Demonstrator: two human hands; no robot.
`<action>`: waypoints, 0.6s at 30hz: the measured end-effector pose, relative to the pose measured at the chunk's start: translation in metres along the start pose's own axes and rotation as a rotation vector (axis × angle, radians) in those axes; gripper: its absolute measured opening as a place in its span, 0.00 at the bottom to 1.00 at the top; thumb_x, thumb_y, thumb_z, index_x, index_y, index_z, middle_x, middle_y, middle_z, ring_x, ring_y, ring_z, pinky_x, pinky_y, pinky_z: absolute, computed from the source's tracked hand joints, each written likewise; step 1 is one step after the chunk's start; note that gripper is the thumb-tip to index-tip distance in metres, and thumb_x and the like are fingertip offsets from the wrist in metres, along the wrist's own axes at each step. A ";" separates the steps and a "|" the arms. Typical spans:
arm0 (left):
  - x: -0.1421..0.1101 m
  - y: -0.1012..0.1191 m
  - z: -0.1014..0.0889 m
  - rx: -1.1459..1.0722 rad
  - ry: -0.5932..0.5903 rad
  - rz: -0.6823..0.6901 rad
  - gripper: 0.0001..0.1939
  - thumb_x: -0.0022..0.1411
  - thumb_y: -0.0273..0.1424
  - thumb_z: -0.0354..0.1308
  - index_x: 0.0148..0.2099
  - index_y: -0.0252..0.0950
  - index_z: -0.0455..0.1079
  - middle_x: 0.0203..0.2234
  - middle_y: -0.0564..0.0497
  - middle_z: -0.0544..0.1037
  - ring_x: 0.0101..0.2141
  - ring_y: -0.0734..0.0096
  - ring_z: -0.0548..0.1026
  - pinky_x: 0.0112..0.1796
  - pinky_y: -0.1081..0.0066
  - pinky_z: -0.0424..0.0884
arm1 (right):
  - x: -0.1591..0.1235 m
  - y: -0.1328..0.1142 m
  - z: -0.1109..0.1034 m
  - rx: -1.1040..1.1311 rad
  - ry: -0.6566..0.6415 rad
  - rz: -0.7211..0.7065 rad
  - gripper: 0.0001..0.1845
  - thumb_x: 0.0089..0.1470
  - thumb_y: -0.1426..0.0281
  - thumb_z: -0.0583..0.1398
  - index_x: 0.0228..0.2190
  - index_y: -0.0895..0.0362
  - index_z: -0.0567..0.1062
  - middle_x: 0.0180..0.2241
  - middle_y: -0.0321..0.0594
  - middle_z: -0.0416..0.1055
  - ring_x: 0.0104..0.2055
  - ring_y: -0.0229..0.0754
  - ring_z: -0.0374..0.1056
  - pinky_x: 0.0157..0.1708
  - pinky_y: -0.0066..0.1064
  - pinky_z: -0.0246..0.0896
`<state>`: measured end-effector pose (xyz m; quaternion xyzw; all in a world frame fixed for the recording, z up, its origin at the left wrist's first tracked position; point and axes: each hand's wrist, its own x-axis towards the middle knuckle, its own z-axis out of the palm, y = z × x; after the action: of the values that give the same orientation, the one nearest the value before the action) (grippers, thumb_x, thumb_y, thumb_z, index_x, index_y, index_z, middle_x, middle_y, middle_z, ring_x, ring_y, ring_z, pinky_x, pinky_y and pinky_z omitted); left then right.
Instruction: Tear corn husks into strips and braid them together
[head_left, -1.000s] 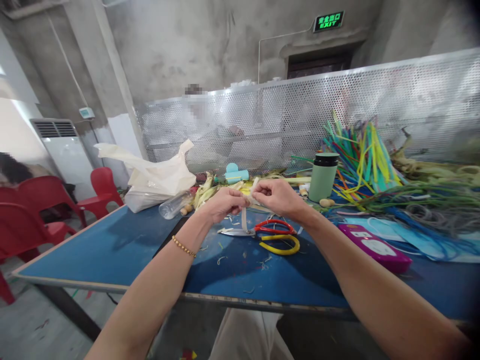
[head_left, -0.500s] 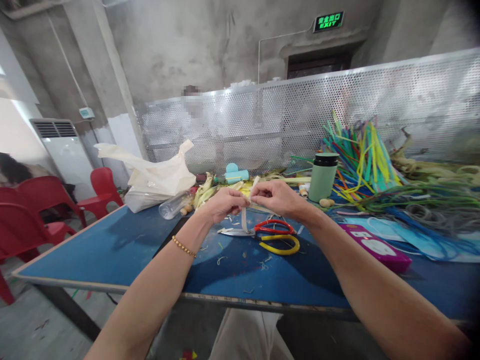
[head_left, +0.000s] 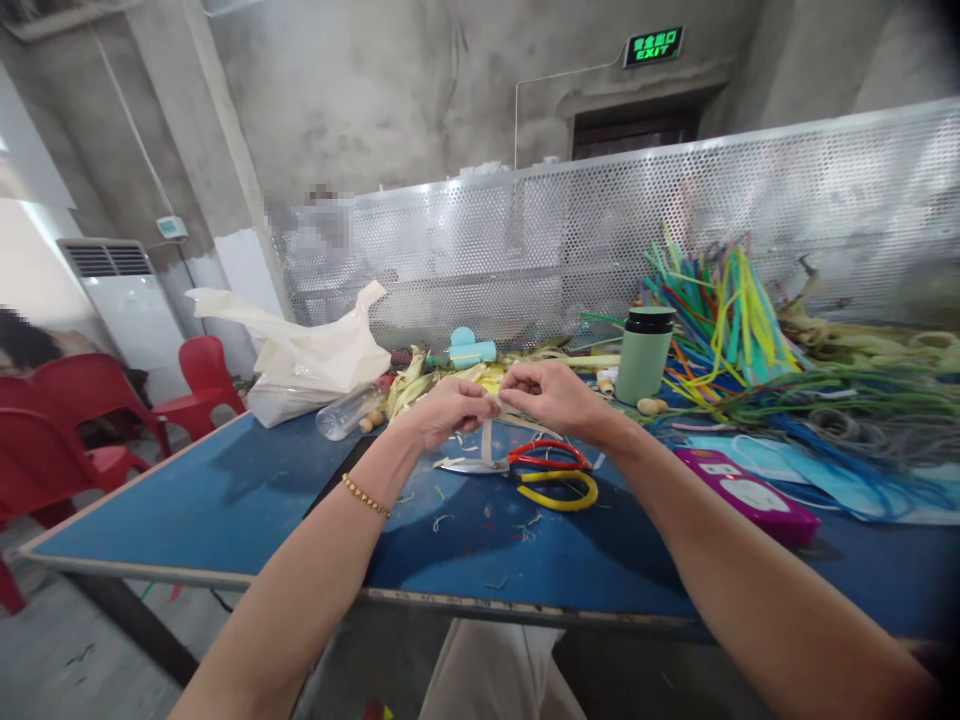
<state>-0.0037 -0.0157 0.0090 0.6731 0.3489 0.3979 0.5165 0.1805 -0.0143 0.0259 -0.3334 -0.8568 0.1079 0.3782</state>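
Note:
My left hand (head_left: 452, 412), with a gold bead bracelet (head_left: 366, 495) at its wrist, is closed in a pinch on a narrow pale strip (head_left: 487, 440). The strip hangs down from the fingertips toward the scissors; its material is too small to make out. Right beside it, my right hand (head_left: 553, 396) is also closed, its fingertips meeting the left ones at the strip's upper end. What the right fingers grip is mostly hidden. Below both hands lie scissors (head_left: 555, 475) with one red and one yellow handle, blades pointing left, among small pale scraps.
On the blue table (head_left: 187, 500) stand a cream plastic bag (head_left: 322, 350), a clear bottle (head_left: 341, 418) on its side and a green jar (head_left: 645, 358). Colourful strips (head_left: 739, 320) and a purple box (head_left: 746, 495) are at right. Behind rises a perforated metal screen (head_left: 480, 250).
A pale strip end that stuck up above my right fingers no longer shows. Both hands stay close together. A blurred person behind the screen has shifted left.

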 end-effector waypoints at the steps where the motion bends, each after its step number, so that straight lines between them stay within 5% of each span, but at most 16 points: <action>1: 0.000 0.000 0.000 -0.001 -0.003 0.004 0.07 0.45 0.26 0.62 0.22 0.30 0.67 0.16 0.56 0.64 0.17 0.84 0.57 0.21 0.75 0.49 | 0.000 0.000 0.001 0.000 0.007 -0.001 0.08 0.51 0.69 0.58 0.25 0.59 0.73 0.19 0.32 0.62 0.22 0.33 0.54 0.23 0.27 0.46; 18: 0.003 -0.001 -0.001 0.001 0.041 0.037 0.11 0.44 0.28 0.63 0.20 0.32 0.64 0.16 0.57 0.60 0.18 0.84 0.56 0.20 0.74 0.48 | 0.000 -0.002 -0.004 0.003 0.058 -0.004 0.05 0.47 0.72 0.57 0.27 0.59 0.74 0.23 0.36 0.69 0.25 0.35 0.61 0.26 0.27 0.52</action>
<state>-0.0032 -0.0130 0.0088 0.6715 0.3473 0.4210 0.5013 0.1819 -0.0161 0.0297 -0.3341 -0.8461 0.0988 0.4034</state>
